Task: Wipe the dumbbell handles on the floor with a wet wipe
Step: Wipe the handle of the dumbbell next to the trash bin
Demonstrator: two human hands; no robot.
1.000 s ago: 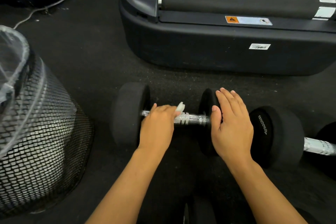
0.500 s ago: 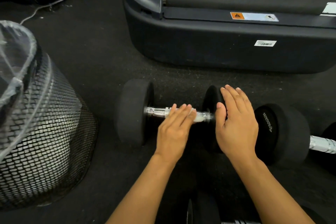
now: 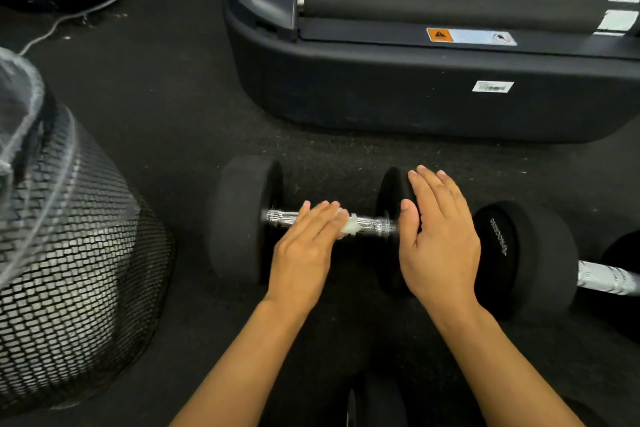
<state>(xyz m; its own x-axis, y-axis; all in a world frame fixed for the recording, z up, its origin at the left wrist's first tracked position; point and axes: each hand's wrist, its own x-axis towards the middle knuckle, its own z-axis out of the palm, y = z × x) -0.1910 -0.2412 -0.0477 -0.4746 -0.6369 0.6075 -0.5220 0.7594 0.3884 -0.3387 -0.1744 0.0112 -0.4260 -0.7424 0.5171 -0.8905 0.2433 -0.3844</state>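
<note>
Head camera looks down at a dark floor (image 3: 173, 135). One black dumbbell (image 3: 242, 222) lies on it, sideways, right below the camera. Its shiny silver handle (image 3: 372, 225) runs between two round black ends.

Left hand (image 3: 304, 250) lies flat on top of the handle, near the middle. Its fingers are straight and close together, not curled. They press a small white wet wipe (image 3: 348, 224) down on the metal. A bit of the wipe sticks out past the fingertips. The hand and the handle look blurry.

Right hand (image 3: 438, 239) rests on the right black end of the dumbbell. Its fingers are straight too, laid flat over the top of the round end, with the thumb on the side that faces the handle. It is not grabbing anything.

Just to the right sits a second dumbbell (image 3: 533, 253), touching or almost touching the first; I cannot tell which. Its silver handle runs off the right edge.

A black mesh bin (image 3: 76, 253) with a clear plastic bag in it stands on the left. A big dark treadmill (image 3: 415, 90) fills the top, behind the dumbbells. It has an orange warning sticker and a white label. A thin cord (image 3: 104, 5) lies on the floor at the top left.
</note>
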